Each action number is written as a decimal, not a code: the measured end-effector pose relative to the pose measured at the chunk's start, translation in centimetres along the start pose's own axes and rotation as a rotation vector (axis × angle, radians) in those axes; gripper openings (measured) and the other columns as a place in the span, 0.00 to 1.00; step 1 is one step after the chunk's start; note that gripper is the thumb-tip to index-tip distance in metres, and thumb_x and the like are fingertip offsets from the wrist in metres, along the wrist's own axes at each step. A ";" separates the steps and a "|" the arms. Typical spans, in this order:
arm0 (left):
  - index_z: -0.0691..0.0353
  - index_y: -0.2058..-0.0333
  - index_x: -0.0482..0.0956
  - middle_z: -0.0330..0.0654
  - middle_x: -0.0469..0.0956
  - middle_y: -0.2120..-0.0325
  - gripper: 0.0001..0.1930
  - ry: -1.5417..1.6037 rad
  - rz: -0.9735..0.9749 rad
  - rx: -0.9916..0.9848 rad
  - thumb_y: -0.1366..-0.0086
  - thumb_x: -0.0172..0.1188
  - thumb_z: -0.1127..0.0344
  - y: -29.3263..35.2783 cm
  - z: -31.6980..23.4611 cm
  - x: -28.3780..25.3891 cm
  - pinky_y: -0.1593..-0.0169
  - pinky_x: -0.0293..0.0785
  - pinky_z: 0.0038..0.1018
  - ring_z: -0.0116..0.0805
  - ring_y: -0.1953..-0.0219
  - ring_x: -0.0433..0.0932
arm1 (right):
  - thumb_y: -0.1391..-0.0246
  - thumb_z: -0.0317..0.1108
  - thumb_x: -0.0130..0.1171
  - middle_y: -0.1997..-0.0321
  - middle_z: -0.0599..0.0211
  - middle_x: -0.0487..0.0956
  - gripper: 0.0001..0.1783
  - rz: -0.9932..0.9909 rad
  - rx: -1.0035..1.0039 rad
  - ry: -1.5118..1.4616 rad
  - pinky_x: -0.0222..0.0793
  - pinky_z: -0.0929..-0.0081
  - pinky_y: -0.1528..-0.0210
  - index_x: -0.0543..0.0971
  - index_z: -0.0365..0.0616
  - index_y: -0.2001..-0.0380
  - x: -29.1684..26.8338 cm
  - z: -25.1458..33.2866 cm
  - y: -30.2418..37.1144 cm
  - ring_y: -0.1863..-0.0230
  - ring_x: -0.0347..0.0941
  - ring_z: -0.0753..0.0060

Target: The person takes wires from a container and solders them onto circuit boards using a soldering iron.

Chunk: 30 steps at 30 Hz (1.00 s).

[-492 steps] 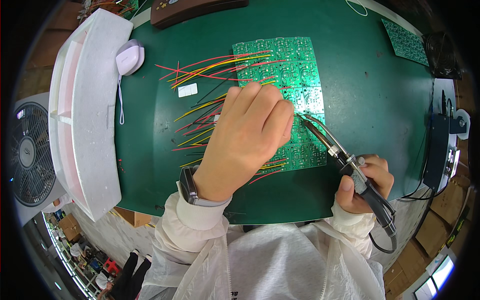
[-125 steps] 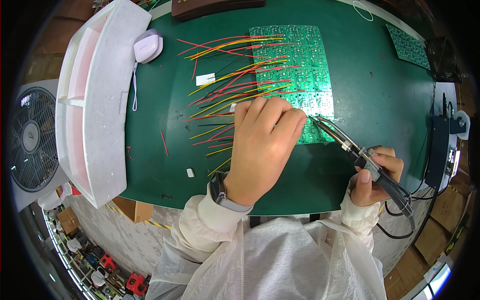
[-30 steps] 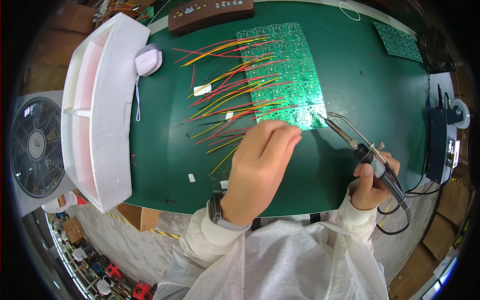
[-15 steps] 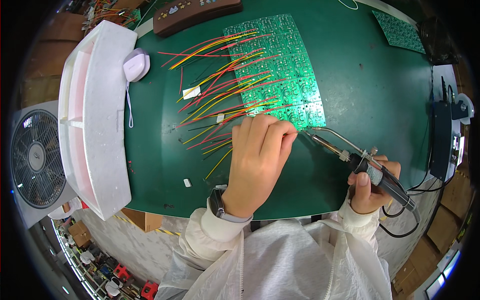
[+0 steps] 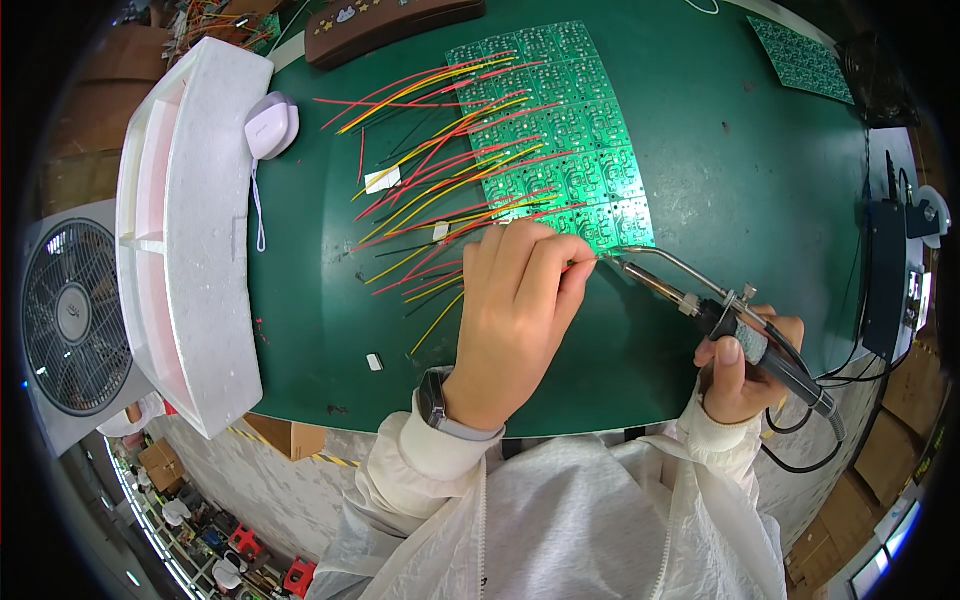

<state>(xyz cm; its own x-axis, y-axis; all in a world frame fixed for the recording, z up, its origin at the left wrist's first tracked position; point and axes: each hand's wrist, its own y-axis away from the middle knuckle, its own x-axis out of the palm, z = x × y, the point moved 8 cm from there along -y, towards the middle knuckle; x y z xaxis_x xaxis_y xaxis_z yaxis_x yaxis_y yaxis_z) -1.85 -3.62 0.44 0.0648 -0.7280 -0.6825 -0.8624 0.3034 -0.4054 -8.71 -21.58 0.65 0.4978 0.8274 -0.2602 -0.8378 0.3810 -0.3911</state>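
Note:
My left hand (image 5: pixel 520 310) is closed in a pinch by the near edge of a green circuit board panel (image 5: pixel 610 150). A short end of red wire (image 5: pixel 582 264) sticks out from between thumb and forefinger. Wrapped round the handle of a soldering iron (image 5: pixel 795 385), my right hand (image 5: pixel 745 370) is to the right of the board. The iron's tip and a thin curved metal tube (image 5: pixel 675 262) clamped to it meet close to the wire end at the board's near edge. Red, yellow and black wires (image 5: pixel 430 180) fan leftward from the panel; my left hand hides some.
A white foam tray (image 5: pixel 210 250) stands at the left, with a lilac case (image 5: pixel 271 130) on a strap beside it. Behind lies a brown pencil case (image 5: pixel 390 28). Another green panel (image 5: pixel 800 60) lies far right, near a dark blue box (image 5: pixel 882 280). A fan (image 5: pixel 72 310) is far left.
More of the red wire end now shows beyond my left fingertips. The iron and its tube have shifted slightly; both hands stay almost in place.

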 end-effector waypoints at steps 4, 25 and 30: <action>0.61 0.74 0.69 0.36 0.67 0.78 0.08 -0.030 0.019 -0.005 0.55 0.58 0.77 0.0 0.1 0.2 0.69 0.57 0.25 0.31 0.76 0.65 | 0.57 0.38 0.56 0.90 0.67 0.67 0.16 -0.002 -0.013 0.007 0.54 0.89 0.86 0.63 0.39 0.78 0.1 -0.1 -0.1 0.91 0.60 0.82; 0.59 0.75 0.70 0.35 0.67 0.77 0.10 -0.049 -0.001 -0.001 0.58 0.59 0.77 0.1 -0.1 0.1 0.69 0.57 0.25 0.30 0.75 0.66 | 0.61 0.39 0.62 0.85 0.67 0.69 0.20 -0.013 0.022 -0.050 0.63 0.83 0.76 0.64 0.37 0.76 -0.1 0.1 0.4 0.82 0.66 0.77; 0.60 0.75 0.70 0.34 0.67 0.78 0.10 -0.058 -0.013 0.007 0.58 0.59 0.77 0.1 -0.1 0.0 0.69 0.57 0.25 0.29 0.75 0.66 | 0.63 0.41 0.63 0.81 0.61 0.70 0.23 0.025 0.012 -0.027 0.63 0.83 0.75 0.63 0.38 0.72 -0.1 0.0 1.2 0.82 0.65 0.78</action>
<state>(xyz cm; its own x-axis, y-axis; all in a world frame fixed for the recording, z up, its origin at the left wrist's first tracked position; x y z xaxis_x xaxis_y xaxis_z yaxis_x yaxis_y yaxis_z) -1.99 -3.63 0.43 0.1050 -0.6950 -0.7113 -0.8579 0.2985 -0.4183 -9.74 -21.24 0.19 0.4704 0.8474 -0.2461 -0.8527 0.3648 -0.3740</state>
